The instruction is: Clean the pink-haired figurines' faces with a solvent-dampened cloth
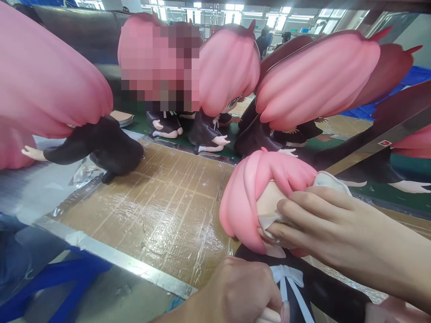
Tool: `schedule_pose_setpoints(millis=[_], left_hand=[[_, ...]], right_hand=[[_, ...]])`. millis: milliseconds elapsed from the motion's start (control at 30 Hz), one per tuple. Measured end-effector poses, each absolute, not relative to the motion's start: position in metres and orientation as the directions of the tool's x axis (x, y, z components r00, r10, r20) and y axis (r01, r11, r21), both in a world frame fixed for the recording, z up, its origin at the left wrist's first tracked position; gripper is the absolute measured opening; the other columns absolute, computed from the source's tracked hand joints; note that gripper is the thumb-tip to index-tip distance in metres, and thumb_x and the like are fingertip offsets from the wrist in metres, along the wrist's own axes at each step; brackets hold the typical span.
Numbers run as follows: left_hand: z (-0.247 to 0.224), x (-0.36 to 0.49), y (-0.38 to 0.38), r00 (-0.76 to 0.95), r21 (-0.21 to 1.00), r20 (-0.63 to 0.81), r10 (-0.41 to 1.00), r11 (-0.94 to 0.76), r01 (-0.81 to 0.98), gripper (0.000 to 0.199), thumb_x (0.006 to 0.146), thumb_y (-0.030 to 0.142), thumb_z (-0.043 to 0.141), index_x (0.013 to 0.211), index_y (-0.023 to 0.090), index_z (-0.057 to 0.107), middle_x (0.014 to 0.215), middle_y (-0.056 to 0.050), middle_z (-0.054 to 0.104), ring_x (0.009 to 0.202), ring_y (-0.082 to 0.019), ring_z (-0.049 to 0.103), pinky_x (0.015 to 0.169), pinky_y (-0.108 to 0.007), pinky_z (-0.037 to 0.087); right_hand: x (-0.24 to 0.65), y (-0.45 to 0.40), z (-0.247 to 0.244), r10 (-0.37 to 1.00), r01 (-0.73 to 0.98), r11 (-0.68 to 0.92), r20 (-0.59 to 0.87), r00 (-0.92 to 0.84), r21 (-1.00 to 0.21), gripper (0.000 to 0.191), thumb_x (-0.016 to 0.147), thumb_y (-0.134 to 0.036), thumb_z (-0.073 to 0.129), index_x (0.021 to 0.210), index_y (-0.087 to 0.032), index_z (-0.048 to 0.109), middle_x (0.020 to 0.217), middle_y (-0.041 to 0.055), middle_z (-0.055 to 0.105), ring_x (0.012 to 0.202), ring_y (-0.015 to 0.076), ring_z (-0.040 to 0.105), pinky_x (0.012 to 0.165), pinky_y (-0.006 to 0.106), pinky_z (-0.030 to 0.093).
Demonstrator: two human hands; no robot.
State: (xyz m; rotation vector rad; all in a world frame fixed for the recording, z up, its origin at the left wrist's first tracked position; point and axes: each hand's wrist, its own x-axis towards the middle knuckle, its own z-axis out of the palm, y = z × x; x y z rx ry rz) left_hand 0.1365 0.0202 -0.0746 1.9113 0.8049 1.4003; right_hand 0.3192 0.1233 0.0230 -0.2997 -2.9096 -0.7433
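Observation:
A pink-haired figure [240,202] in a black dress with a white bow [288,274] lies at the table's near right. My right hand [316,220] presses a white cloth [267,224] against its face, fingers curled round the cloth, part of which also shows above the knuckles. Lower down, my left hand [249,289] is closed beside the bow, its fingers wrapped round a pale part of the figure at the bottom edge. Most of the figure's face is hidden by my right hand and the cloth.
Several similar pink-haired figures [229,67] kneel along the back. Another figure [114,143] stands at the left on the plastic-covered cardboard [161,202]. The metal table edge [128,264] runs across the front left. A metal bar [380,143] slants at the right.

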Motion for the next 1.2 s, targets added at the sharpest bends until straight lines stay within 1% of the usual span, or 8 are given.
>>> schedule_pose_setpoints(millis=[133,267,433,567,667,867,1067,1200], left_hand=[[-0.084,0.141,0.023,0.246,0.755,0.613,0.751,-0.648,0.097,0.026,0.087,0.011,0.052,0.067,0.022,0.039,0.054,0.006,0.042,0.044,-0.007,0.042,0.044,-0.022,0.031],[-0.088,0.141,0.023,0.244,0.744,0.63,0.737,-0.663,0.083,0.022,0.094,0.014,0.049,0.073,0.02,0.048,0.059,0.006,0.05,0.047,-0.005,0.047,0.049,-0.019,0.036],[-0.094,0.145,0.023,0.213,0.712,0.671,0.71,-0.697,0.084,0.028,0.096,0.02,0.051,0.069,0.019,0.048,0.059,0.006,0.05,0.043,-0.002,0.041,0.045,-0.018,0.03],[-0.096,0.15,0.026,0.199,0.688,0.694,0.692,-0.719,0.098,0.03,0.097,0.02,0.047,0.067,0.018,0.051,0.057,0.005,0.05,0.044,-0.003,0.043,0.044,-0.019,0.031],[-0.092,0.152,0.028,0.16,0.677,0.713,0.683,-0.73,0.095,0.033,0.098,0.02,0.044,0.066,0.018,0.051,0.056,0.004,0.052,0.044,-0.004,0.044,0.042,-0.021,0.028],[-0.082,0.149,0.027,0.151,0.707,0.695,0.703,-0.706,0.033,0.026,0.097,0.016,0.049,0.071,0.018,0.048,0.061,0.006,0.058,0.047,-0.002,0.05,0.047,-0.015,0.036],[-0.085,0.153,0.028,0.112,0.673,0.731,0.673,-0.739,0.044,0.031,0.1,0.021,0.045,0.07,0.019,0.044,0.058,0.007,0.052,0.045,-0.002,0.046,0.043,-0.017,0.032],[-0.085,0.151,0.031,0.128,0.673,0.728,0.674,-0.737,0.056,0.034,0.103,0.026,0.04,0.07,0.019,0.043,0.059,0.007,0.053,0.047,-0.002,0.048,0.045,-0.015,0.035]], right_hand=[[0.32,0.13,0.027,0.122,0.185,0.888,0.172,-0.978,0.421,0.043,0.103,-0.015,0.025,0.099,-0.026,0.066,0.09,0.0015,0.064,0.088,0.0238,0.055,0.082,0.041,0.034],[0.316,0.138,0.028,0.124,0.197,0.891,0.198,-0.972,0.41,0.045,0.105,-0.02,0.021,0.096,-0.028,0.065,0.091,0.0014,0.064,0.085,0.0232,0.053,0.079,0.041,0.033],[0.314,0.143,0.029,0.104,0.175,0.912,0.204,-0.973,0.37,0.043,0.106,-0.022,0.025,0.092,-0.026,0.065,0.091,0.0018,0.064,0.085,0.0224,0.053,0.079,0.039,0.033],[0.317,0.142,0.029,0.11,0.157,0.945,0.174,-0.979,0.286,0.046,0.107,-0.024,0.022,0.093,-0.027,0.066,0.087,0.0004,0.064,0.082,0.0215,0.052,0.078,0.039,0.031],[0.319,0.144,0.032,0.078,0.119,0.948,0.148,-0.986,0.294,0.047,0.107,-0.023,0.02,0.095,-0.027,0.066,0.087,0.0006,0.063,0.082,0.0217,0.052,0.078,0.039,0.03],[0.319,0.156,0.035,0.065,0.106,0.929,0.125,-0.99,0.353,0.04,0.105,-0.02,0.024,0.095,-0.026,0.063,0.089,0.0024,0.061,0.087,0.0232,0.053,0.08,0.038,0.03],[0.329,0.139,0.023,0.055,0.096,0.957,0.151,-0.987,0.275,0.045,0.106,-0.02,0.02,0.102,-0.027,0.064,0.09,-0.0002,0.065,0.085,0.0213,0.054,0.083,0.039,0.033],[0.341,0.12,0.013,0.033,0.074,0.971,0.179,-0.983,0.229,0.037,0.104,-0.014,0.028,0.104,-0.025,0.063,0.095,-0.0009,0.068,0.089,0.0213,0.055,0.087,0.04,0.034]])
